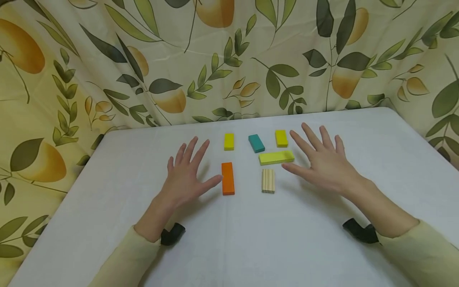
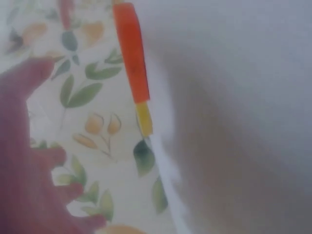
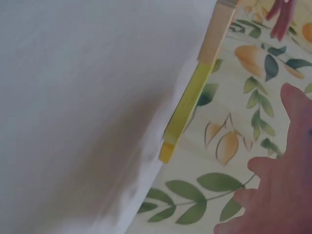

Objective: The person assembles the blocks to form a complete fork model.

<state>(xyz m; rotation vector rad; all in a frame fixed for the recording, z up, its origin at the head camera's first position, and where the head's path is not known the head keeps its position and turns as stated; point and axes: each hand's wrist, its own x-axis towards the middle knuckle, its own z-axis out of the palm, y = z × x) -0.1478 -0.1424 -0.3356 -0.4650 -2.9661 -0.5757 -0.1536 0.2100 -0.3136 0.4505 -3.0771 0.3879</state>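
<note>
Over the white table my left hand (image 1: 184, 175) hovers with spread fingers, its thumb tip beside the orange block (image 1: 228, 178). My right hand (image 1: 324, 161), fingers also spread, has its thumb close to the right end of the long lime-green block (image 1: 276, 157). Neither hand holds anything. Below the lime block lies a ridged, wood-coloured piece (image 1: 268, 181). Behind are a yellow block (image 1: 229, 141), a teal block (image 1: 256, 143) lying slightly turned, and another yellow block (image 1: 281, 138). In the left wrist view the orange block (image 2: 132, 53) shows past the hand.
A white cloth covers the table (image 1: 229, 247). Patterned curtain fabric (image 1: 215, 79) with fruit and leaves hangs behind it and along both sides. A black strap piece (image 1: 173, 234) sits at the left wrist and a similar one (image 1: 360, 231) at the right.
</note>
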